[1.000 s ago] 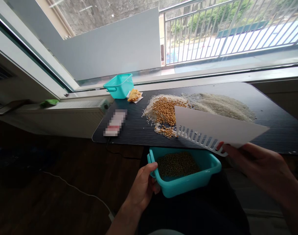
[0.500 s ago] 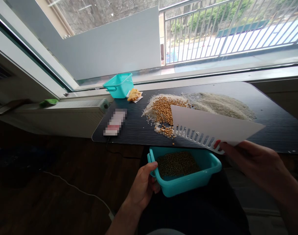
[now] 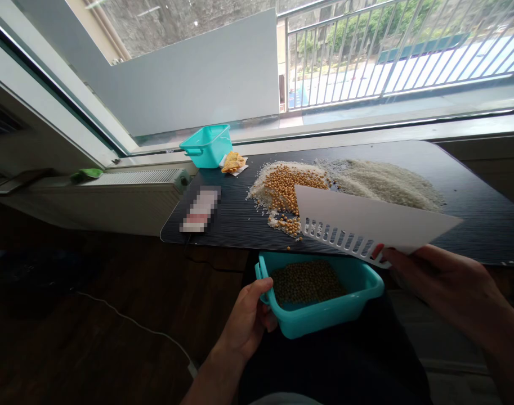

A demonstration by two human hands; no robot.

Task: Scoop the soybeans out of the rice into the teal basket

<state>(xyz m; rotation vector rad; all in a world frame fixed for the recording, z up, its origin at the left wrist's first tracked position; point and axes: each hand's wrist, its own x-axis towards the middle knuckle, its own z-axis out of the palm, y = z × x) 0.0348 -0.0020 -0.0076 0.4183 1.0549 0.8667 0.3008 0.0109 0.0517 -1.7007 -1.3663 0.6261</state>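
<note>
My left hand point(image 3: 249, 320) grips the left rim of a teal plastic bin point(image 3: 324, 320) holding soybeans, held below the near edge of the black table point(image 3: 235, 219). My right hand point(image 3: 442, 284) is closed on a white slotted scraper point(image 3: 366, 219), its slotted edge resting on the table just above the bin. A heap of yellow soybeans mixed with white rice point(image 3: 284, 188) lies left of the scraper. A wider spread of rice point(image 3: 383, 183) lies behind it. A few loose beans sit near the table edge.
A second teal bin point(image 3: 206, 146) stands at the table's back left, beside a yellow snack packet point(image 3: 233, 163). A blurred flat object point(image 3: 200, 209) lies on the table's left part. A radiator point(image 3: 125, 183) is at left, a white cable point(image 3: 134, 323) on the dark floor, a window behind.
The scraper has slid a little left and toward the table edge, pushing a few soybeans nearer the bin. My left hand and the bin have barely moved.
</note>
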